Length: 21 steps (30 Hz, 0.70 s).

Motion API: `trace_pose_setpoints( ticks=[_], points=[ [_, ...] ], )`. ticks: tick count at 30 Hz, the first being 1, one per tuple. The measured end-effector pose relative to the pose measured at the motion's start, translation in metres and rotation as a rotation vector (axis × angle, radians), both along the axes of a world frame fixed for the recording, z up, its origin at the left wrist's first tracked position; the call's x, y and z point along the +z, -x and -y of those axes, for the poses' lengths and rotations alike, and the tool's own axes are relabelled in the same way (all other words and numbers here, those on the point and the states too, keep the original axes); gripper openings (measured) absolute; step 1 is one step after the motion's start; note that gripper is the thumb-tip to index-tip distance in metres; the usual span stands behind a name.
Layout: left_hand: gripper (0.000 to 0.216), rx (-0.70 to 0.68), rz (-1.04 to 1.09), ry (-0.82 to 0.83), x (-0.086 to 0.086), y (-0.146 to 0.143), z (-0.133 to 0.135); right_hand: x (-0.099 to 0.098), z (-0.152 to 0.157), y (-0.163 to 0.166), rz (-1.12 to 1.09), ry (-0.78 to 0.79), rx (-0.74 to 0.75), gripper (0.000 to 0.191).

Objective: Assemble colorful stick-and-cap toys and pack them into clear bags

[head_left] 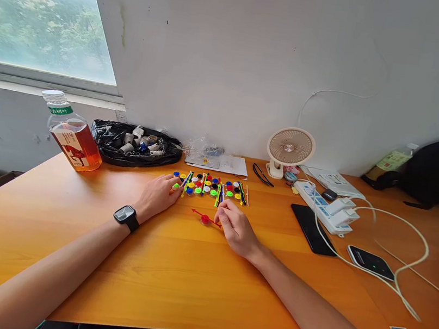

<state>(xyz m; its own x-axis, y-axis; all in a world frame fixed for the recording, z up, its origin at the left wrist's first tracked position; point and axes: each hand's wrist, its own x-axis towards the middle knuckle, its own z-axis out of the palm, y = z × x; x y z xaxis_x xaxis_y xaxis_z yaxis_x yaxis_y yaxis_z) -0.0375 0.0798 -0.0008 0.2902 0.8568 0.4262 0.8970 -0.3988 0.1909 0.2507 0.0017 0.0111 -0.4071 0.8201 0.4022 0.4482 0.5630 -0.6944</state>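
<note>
Head view, orange wooden surface [69, 230] under a window.

Left hand [159, 195]: lies palm down, watch [126, 215] on the wrist. Grip loosely spread, holding nothing. Fingertips [175, 184] touch the left end of the cluster of discs and sticks [210, 185].

Cluster: small round discs in blue, yellow, green, red, black and white, in rows, with thin coloured sticks laid across them. It sits mid-surface, towards the wall.

Red disc [205, 219]: apart from the cluster, just in front of it, between the two hands. A thin red stick [197, 213] runs through or under it; which of the two cannot be made out.

Right hand [236, 226]: fingers curled, tips at the right end of the red stick. Cannot tell whether the grip pinches it or only touches it.

Surroundings: bottle [70, 137] of amber drink far left; black bag [135, 146] of small white parts beside it; small fan [290, 150] at the wall; power strip [324, 205] with white cable [409, 242]; phone [370, 261] to the right.
</note>
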Motion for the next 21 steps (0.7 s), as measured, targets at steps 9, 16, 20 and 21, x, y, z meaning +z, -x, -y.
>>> trace_pose_setpoints(
  ticks=[9,16,20,21],
  points=[
    [0.034,-0.003,0.020,0.037,-0.0016,0.0031,-0.0008,0.0011,0.0012,-0.0011,0.014,-0.010,0.001,0.051],
    [0.036,0.039,0.019,0.077,0.0025,0.0034,0.0006,-0.0007,0.0002,-0.0013,0.029,-0.019,-0.002,0.050],
    [0.035,0.047,0.039,0.104,0.0048,0.0036,0.0004,-0.0008,0.0005,-0.0009,0.032,-0.014,0.000,0.049],
    [0.034,0.048,0.047,0.113,0.0050,0.0037,0.0003,-0.0005,0.0007,-0.0009,0.031,-0.013,0.000,0.049]
  ],
)
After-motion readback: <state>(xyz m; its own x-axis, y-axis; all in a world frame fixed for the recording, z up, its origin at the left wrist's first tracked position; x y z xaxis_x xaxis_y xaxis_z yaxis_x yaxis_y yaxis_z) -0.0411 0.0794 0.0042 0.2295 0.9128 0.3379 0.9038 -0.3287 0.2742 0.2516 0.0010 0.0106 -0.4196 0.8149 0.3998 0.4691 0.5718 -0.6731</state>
